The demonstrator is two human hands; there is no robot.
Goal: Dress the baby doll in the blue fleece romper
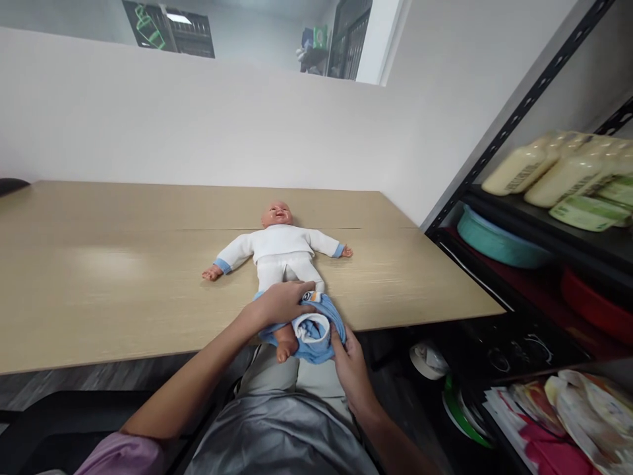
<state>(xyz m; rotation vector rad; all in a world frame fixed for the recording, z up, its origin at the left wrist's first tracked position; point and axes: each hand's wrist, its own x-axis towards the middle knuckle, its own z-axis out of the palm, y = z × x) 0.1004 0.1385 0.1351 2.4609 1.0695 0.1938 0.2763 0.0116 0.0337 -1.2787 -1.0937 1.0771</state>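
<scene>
A baby doll point(280, 247) in a white top and white leggings lies on its back on the wooden table point(123, 284), head toward the wall. Bunched blue trousers point(320, 330) sit around its lower legs at the table's near edge, and one bare foot sticks out below them. My left hand point(281, 302) lies over the doll's legs, fingers curled on the upper rim of the blue trousers. From the right and below, my right hand point(350, 363) pinches the trousers' lower edge.
A black metal shelf point(524, 218) stands at the right, holding cream bottles point(548, 168), a teal bowl point(494, 241) and a red bowl point(593, 307). Colourful packets point(558, 415) fill a lower shelf. A white partition wall point(198, 125) runs behind the table.
</scene>
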